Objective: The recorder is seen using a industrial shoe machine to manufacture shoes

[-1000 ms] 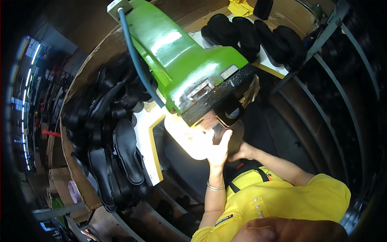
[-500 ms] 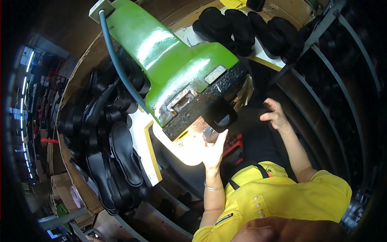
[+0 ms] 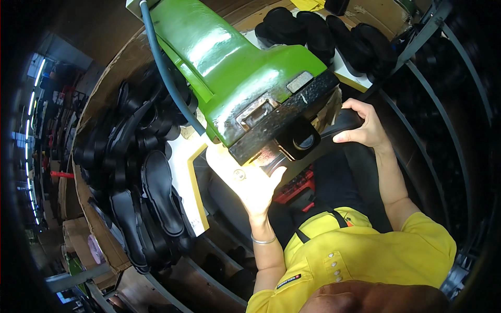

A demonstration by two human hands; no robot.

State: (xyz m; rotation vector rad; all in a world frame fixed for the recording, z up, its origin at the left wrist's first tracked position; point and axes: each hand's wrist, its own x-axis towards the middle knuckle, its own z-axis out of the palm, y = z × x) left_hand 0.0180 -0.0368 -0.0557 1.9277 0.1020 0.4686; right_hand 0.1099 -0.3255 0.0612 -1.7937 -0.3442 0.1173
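A green machine head (image 3: 250,78) with a black lower edge hangs over a brightly lit work surface. Beneath it lies a black shoe sole (image 3: 348,121), partly hidden by the machine. My right hand (image 3: 368,125) pinches the sole's right end between thumb and fingers. Under the machine's left corner, my left hand (image 3: 261,187) closes on the sole's other end, thumb pointing up along it. Glare washes out this hand, and its fingertips are hidden. A black bracket with a round opening (image 3: 303,142) sits on the machine's front, between my hands.
Many black soles (image 3: 156,182) fill a cardboard box (image 3: 86,206) on the left. More black soles (image 3: 318,36) stand on a white table with a yellow edge (image 3: 360,81) behind. Metal racks (image 3: 422,83) rise at the right. A blue-grey hose (image 3: 166,73) runs down the machine.
My right hand moved up and in from spread fingers to a grip on the sole. My left hand shifted slightly left. The whole view shifted a little, with the machine now farther right.
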